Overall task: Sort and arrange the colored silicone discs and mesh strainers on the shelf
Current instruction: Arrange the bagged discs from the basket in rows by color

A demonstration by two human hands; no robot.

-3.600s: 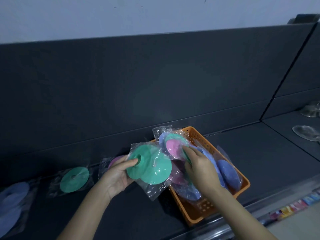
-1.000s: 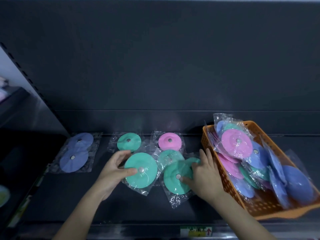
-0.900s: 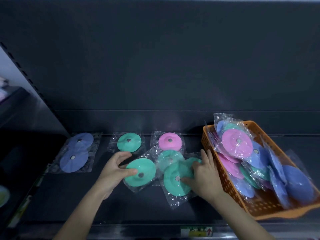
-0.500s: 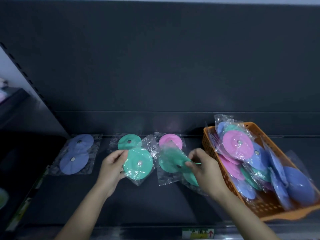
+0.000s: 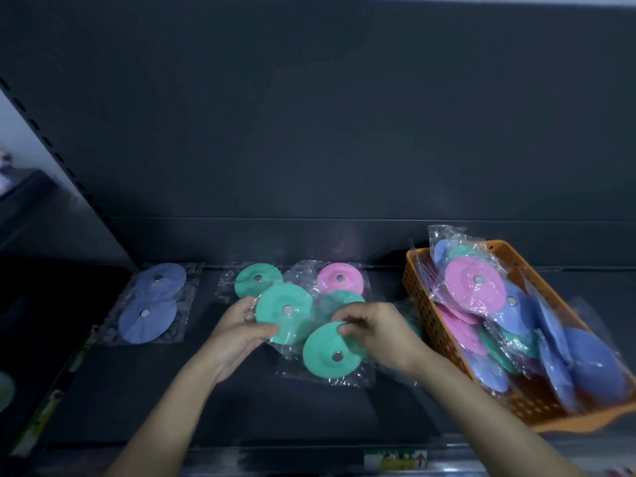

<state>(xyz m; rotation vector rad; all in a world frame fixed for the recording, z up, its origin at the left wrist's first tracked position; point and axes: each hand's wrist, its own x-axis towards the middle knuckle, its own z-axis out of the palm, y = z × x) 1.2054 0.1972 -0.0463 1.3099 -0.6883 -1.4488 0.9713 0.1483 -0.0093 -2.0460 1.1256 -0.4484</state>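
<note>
Shelf, green discs in sorting: both hands occupied.
Left hand (image 5: 237,328) pinches the held disc (image 5: 285,313) by its bag edge, thumb on top, probably to join it to the rear disc (image 5: 258,278), also green, just beyond its fingertips. Right hand (image 5: 375,330) curls onto the far rim of the flat disc (image 5: 332,351), green, lying on the shelf (image 5: 241,407). Pink disc (image 5: 340,278) sits beyond its knuckles. Blue discs (image 5: 151,304) lie well left of the left hand, apparently one colour per spot. Basket (image 5: 413,280), just right of the right hand, holds the unsorted rest.
</note>
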